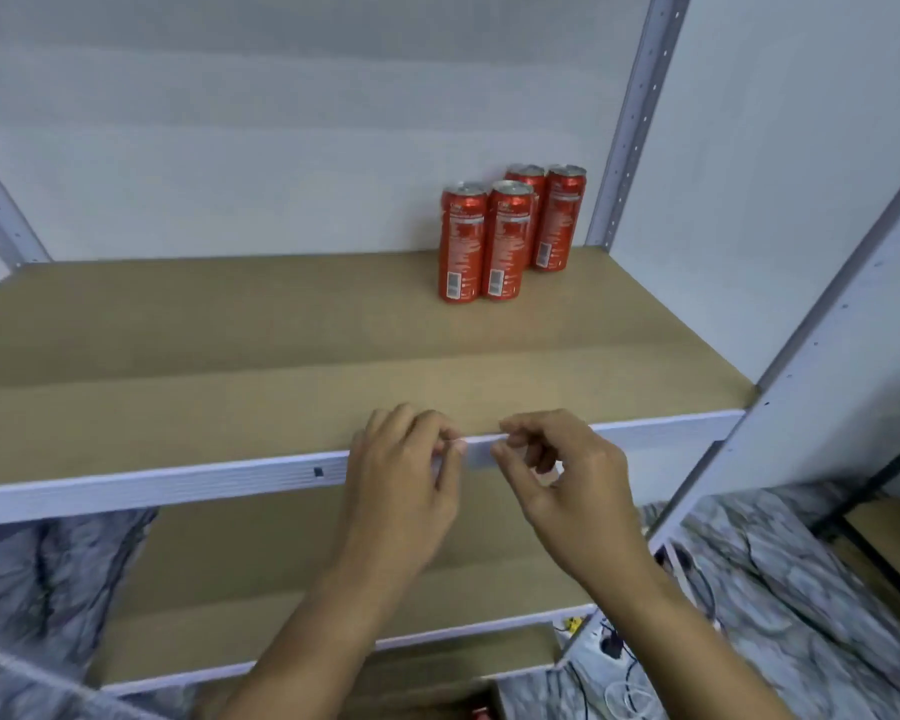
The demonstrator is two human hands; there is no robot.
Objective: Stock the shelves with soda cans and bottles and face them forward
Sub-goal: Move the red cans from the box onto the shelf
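Four red soda cans (pixel 510 231) stand upright, clustered at the back right of the shelf (pixel 230 345); at its white front rail (pixel 178 485), left hand (pixel 401 485) and right hand (pixel 567 475) curl their fingers, pinching a small white label (pixel 479 452).

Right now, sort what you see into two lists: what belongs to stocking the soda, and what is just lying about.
Belongs to the job:
- four red soda cans, upright at the back right of the shelf
- shelf board
- white front rail, where the left hand and right hand meet

Lying about:
- power strip with cables on the floor, lower right
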